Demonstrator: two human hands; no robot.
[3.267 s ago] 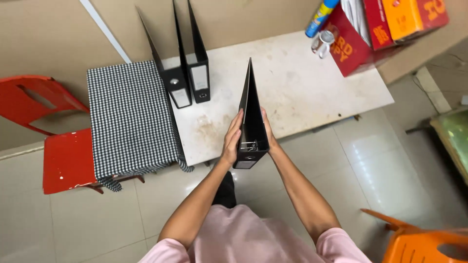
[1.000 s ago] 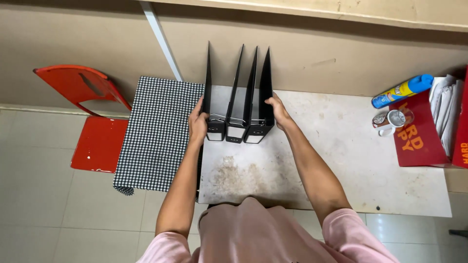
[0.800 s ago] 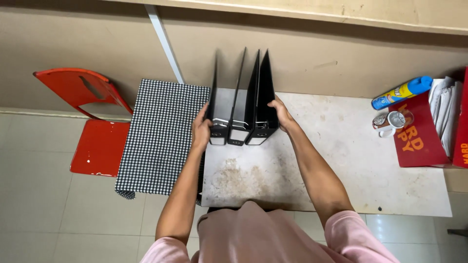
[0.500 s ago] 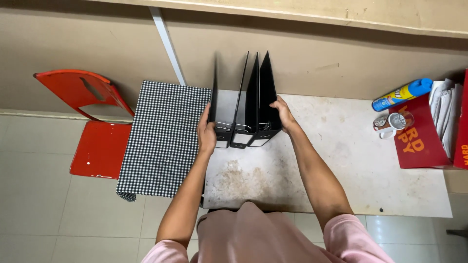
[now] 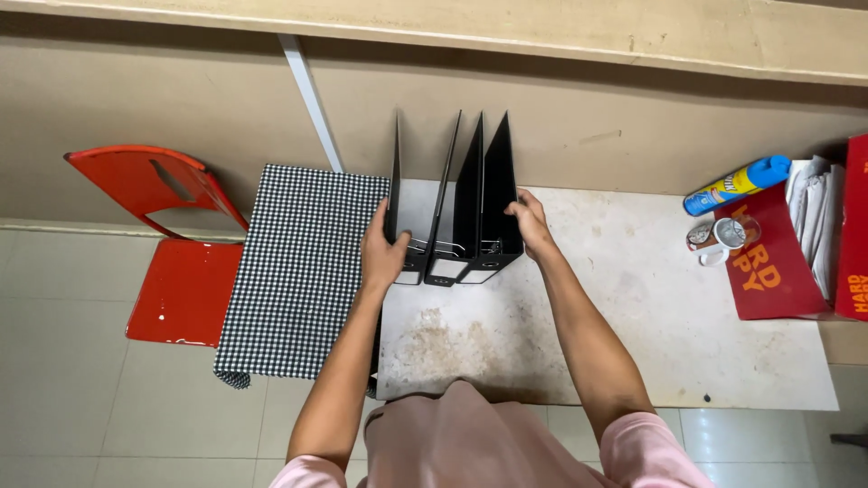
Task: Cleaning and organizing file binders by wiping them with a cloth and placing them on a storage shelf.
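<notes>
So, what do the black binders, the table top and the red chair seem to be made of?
Binders: probably board covered in smooth black plastic, thin stiff covers, with metal rings inside. Table top: pale, stained, looks like stone or laminate; hard to tell. Red chair: glossy moulded plastic, by its shine.

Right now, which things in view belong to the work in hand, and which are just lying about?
In hand:
- three black binders, standing upright on the white table
- left hand and right hand, pressed against the row's outer sides

Lying about:
- checked cloth
- red chair
- spray can
- mug
- red boxes
</notes>
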